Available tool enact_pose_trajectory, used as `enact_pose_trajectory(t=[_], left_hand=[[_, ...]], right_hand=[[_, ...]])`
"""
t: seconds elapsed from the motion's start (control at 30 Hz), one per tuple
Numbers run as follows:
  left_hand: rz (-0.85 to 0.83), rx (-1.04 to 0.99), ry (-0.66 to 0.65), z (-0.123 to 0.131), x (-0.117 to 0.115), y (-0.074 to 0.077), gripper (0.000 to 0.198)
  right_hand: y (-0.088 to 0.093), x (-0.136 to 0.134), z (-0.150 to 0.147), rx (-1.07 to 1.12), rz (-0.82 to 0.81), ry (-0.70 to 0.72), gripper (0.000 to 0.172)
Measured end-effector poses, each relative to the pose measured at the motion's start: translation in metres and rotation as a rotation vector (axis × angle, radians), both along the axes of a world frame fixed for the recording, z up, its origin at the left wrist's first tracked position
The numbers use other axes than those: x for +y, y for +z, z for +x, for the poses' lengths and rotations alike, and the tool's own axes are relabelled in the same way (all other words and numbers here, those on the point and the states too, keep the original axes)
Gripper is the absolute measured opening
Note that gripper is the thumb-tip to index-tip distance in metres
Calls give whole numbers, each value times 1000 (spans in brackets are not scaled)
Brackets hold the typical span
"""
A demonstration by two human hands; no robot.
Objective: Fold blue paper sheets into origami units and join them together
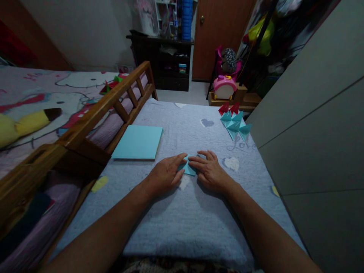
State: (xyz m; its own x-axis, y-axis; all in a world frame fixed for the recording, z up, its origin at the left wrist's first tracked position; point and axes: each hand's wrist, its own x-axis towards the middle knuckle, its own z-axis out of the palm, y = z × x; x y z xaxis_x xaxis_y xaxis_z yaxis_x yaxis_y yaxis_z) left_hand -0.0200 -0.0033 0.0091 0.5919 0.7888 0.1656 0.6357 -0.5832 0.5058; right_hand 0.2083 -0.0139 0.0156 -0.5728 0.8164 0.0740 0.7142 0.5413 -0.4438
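Observation:
A small folded piece of light-blue paper [189,169] lies on the patterned bed cover [182,220] between my hands. My left hand [167,172] holds its left side, with the thumb and fingers at the edge. On the right side, the fingertips of my right hand [209,170] rest on the paper, fingers stretched out and slightly apart. Parts of the paper are hidden under my fingers. A flat stack of light-blue paper [138,142] lies to the left, beyond my left hand. Several folded light-blue paper shapes [235,123] and red ones [229,109] sit at the far right.
A wooden rail [105,110] runs along the left, with another bed and a yellow plush [31,125] behind it. A pale cabinet [318,125] borders the right side. Past the far edge stand a dark shelf [160,62] and a pink toy [224,88].

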Motion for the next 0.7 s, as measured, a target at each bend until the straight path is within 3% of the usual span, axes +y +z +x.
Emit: enact_pose_trajectory(t=[0.27, 0.43, 0.53, 0.7], left_hand=[[67, 25, -10, 2, 6, -7, 39], [67, 46, -35, 4, 7, -3, 31], [64, 61, -99, 3, 5, 2, 41], [46, 12, -93, 1, 5, 1, 56]], right_hand=[[4, 0, -3, -59, -22, -60, 58], [4, 0, 4, 55, -9, 4, 41], [-3, 0, 9, 198, 28, 46, 34], [-21, 6, 10, 210, 152, -101, 61]])
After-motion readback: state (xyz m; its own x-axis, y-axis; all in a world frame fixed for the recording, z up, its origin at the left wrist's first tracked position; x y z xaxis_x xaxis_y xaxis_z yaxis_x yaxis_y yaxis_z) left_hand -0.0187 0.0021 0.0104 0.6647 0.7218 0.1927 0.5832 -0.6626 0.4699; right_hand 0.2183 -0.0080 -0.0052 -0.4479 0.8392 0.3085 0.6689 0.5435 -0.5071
